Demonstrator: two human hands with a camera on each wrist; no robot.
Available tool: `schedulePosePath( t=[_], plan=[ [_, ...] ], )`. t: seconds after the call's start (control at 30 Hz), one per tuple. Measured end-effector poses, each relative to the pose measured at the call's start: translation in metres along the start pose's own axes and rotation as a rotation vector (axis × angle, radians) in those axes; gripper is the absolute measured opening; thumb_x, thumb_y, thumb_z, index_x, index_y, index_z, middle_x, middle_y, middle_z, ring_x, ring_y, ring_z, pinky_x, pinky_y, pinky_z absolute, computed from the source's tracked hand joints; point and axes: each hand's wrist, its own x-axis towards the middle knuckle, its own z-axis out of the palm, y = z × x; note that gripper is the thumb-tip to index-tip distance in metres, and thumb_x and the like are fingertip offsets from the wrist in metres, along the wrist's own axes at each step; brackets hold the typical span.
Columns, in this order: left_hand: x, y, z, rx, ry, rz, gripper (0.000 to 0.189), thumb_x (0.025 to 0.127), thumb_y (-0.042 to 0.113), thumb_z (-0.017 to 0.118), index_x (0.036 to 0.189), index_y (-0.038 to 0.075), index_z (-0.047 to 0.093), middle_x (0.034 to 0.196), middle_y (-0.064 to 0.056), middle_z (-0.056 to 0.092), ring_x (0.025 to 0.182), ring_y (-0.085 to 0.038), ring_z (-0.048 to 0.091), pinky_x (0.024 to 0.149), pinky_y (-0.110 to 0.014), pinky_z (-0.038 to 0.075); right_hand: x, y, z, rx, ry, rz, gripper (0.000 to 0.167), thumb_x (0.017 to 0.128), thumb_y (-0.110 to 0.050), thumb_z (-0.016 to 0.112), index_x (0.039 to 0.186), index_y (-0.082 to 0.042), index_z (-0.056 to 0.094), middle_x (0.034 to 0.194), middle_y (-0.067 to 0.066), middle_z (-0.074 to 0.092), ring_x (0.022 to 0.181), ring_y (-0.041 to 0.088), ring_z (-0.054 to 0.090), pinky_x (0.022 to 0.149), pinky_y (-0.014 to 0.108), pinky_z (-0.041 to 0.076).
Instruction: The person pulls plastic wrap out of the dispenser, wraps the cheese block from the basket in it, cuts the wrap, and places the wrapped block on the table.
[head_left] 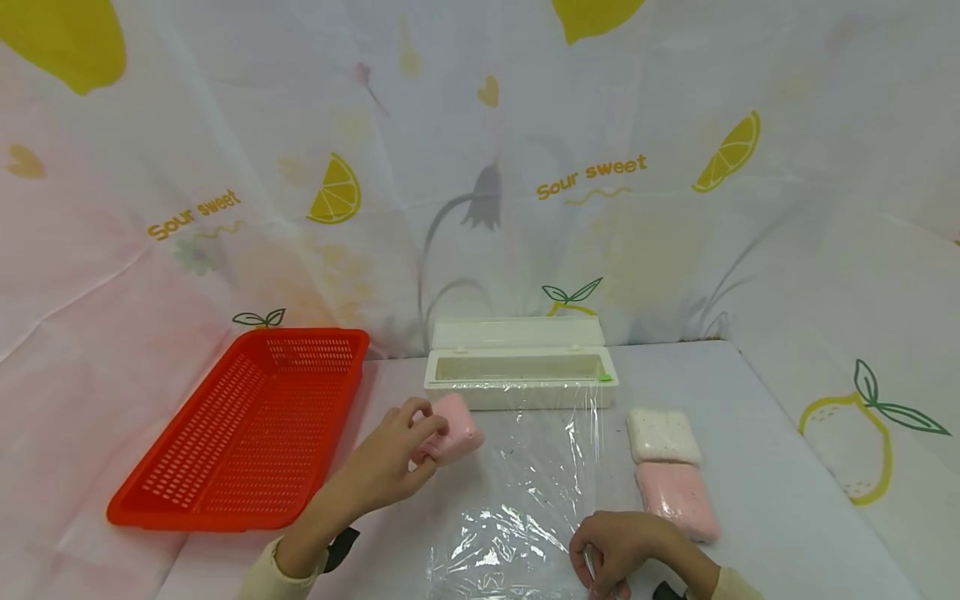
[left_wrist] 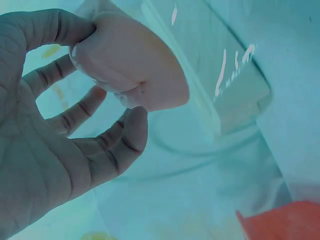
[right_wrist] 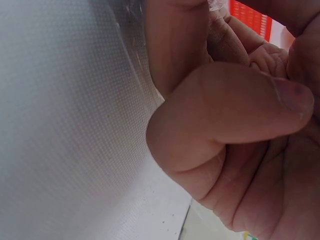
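In the head view, my left hand grips a pink block by its left side, above the upper left of a sheet of cling film. The left wrist view shows this soft-looking, rounded pink block between the thumb and fingers of my left hand. My right hand pinches the lower right edge of the cling film. In the right wrist view the fingers of my right hand are curled, and they mostly hide the film. The sheet runs toward me from a white cling film box with its lid raised.
A red perforated plastic basket stands at the left of the white table. On the right, a white block and another pink block lie touching. A lemon-print cloth hangs behind the table.
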Motion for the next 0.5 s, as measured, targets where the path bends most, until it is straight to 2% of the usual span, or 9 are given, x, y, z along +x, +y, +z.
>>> schedulePosePath(
  t=[0.3,0.5],
  plan=[
    [0.01,0.023,0.031,-0.026,-0.037,0.153,0.035,0.075,0.01,0.073,0.106,0.024,0.062,0.113,0.0,0.052,0.087,-0.016,0.047,0.068,-0.025,0.044,0.001,0.003,0.001,-0.016,0.004,0.005,0.02,0.075,-0.001,0.078,0.073,-0.015,0.064,0.049,-0.014,0.056,0.039,-0.004,0.052,0.041,0.017,0.041],
    [0.013,0.031,0.051,-0.022,-0.048,0.239,0.036,0.076,0.011,0.073,0.108,0.024,0.062,0.115,-0.001,0.053,0.087,-0.016,0.047,0.068,-0.023,0.043,0.001,0.003,0.0,-0.004,0.0,0.008,0.02,0.075,0.0,0.078,0.073,-0.014,0.064,0.05,-0.013,0.057,0.04,-0.004,0.053,0.04,0.016,0.039]
  ],
)
